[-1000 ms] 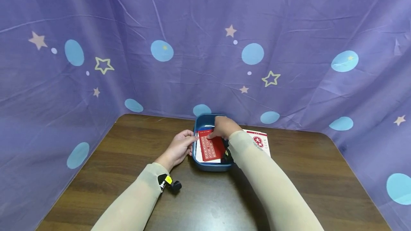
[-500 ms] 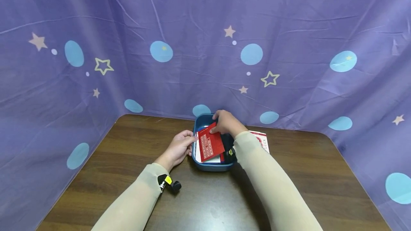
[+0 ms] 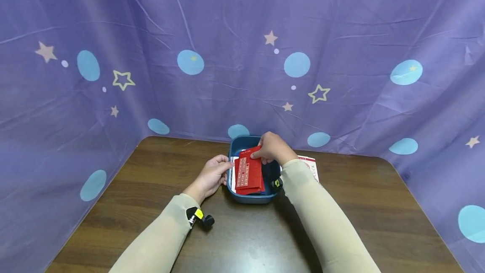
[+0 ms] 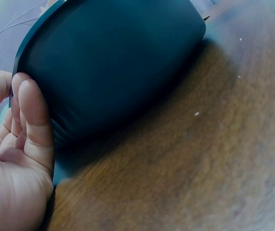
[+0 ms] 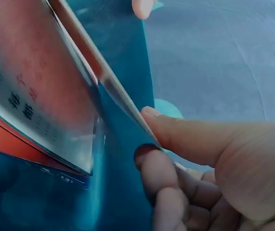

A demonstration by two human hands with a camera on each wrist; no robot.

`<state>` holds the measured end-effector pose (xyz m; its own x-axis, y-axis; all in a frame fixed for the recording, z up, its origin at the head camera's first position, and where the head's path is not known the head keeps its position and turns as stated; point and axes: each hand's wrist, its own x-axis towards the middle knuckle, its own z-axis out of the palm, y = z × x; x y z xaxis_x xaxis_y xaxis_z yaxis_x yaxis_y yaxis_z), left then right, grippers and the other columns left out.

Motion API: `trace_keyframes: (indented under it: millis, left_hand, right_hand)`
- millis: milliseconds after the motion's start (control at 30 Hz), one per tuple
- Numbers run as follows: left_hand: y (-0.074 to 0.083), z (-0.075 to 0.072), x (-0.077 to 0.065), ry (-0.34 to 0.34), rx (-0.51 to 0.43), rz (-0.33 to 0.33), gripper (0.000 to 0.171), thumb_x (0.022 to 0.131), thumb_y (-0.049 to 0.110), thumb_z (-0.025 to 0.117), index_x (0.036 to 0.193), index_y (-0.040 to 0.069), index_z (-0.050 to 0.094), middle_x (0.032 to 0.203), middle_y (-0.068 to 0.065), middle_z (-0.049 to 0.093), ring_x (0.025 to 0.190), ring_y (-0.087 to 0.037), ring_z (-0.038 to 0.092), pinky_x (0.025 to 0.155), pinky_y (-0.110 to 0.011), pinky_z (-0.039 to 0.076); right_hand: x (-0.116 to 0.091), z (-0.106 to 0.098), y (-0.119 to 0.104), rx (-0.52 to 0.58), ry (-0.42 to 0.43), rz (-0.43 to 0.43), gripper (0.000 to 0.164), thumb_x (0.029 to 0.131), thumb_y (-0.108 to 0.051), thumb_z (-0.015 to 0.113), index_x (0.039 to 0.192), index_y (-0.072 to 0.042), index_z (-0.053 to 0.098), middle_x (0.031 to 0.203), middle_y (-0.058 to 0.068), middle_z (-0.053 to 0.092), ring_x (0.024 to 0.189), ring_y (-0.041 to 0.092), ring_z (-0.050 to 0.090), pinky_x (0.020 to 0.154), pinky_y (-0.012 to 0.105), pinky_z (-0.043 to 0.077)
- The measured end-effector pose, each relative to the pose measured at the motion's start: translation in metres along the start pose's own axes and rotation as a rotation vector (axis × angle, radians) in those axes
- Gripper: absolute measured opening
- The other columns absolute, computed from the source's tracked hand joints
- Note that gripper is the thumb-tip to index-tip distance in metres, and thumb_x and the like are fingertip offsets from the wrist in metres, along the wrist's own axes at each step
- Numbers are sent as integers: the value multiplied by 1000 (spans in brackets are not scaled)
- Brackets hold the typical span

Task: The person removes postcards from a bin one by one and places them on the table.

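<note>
My left hand [image 3: 210, 174] pinches the left rim of a dark blue plastic bin [image 3: 251, 199]. In the left wrist view, the fingers of that hand [image 4: 12, 159] lie against the bin's outer wall [image 4: 113, 57]. A thin red booklet [image 3: 248, 174] with a pale printed grid is tilted over the bin. My right hand [image 3: 276, 148] pinches its upper right edge between thumb and fingers. The right wrist view shows the booklet edge-on [image 5: 127, 103], beside a stack of printed booklets [image 5: 55, 110]. Under the held one, another red piece and a white sheet [image 3: 233, 182] partly show.
Right of the bin lies a white card [image 3: 311, 165] with red print, partly hidden by my right sleeve. The wooden table [image 3: 379, 205] meets a purple curtain [image 3: 242, 75] with stars and dots close behind the bin.
My right hand has drawn the red booklet up and to the right, uncovering another red piece beneath. The left hand has stayed on the bin's rim.
</note>
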<state>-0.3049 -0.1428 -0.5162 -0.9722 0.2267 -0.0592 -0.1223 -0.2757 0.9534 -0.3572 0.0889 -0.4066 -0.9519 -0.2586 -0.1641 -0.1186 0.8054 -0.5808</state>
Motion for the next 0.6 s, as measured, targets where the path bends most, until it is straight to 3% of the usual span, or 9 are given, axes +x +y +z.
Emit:
trace_keyframes:
  millis: [100,267,500,600]
  left_hand:
    - [-1,0,1,-8,3,6,10,100,4,65,102,6,55,67,0,63,46,-8,54,40,-21,50]
    - [-1,-1,0,-7,-2,13,10,101,3,64,101,7,55,64,2,62,46,-7,54,39,-20,50]
    - [0,0,-1,4,-4,8,11,101,3,65,101,7,55,64,3,61,46,-7,53,39,-20,49]
    - [0,-1,-1,-5,-2,12,10,101,3,64,101,7,55,65,2,61,47,-7,53,40,-20,50]
  right_hand:
    - [-1,-5,1,44,1,-14,32,87,-22,91,93,-3,66,71,11,74,60,21,73,61,36,67]
    - [-1,-14,10,232,-6,-51,20,93,-16,84,102,-2,72,88,13,76,69,20,74,66,38,69]
    - [-15,-39,36,462,82,-68,22,94,-15,83,111,-3,74,89,10,79,66,15,67,63,36,62]
    - [-28,-54,53,483,130,-61,22,95,-13,81,112,-2,72,83,7,77,66,16,67,66,38,63]
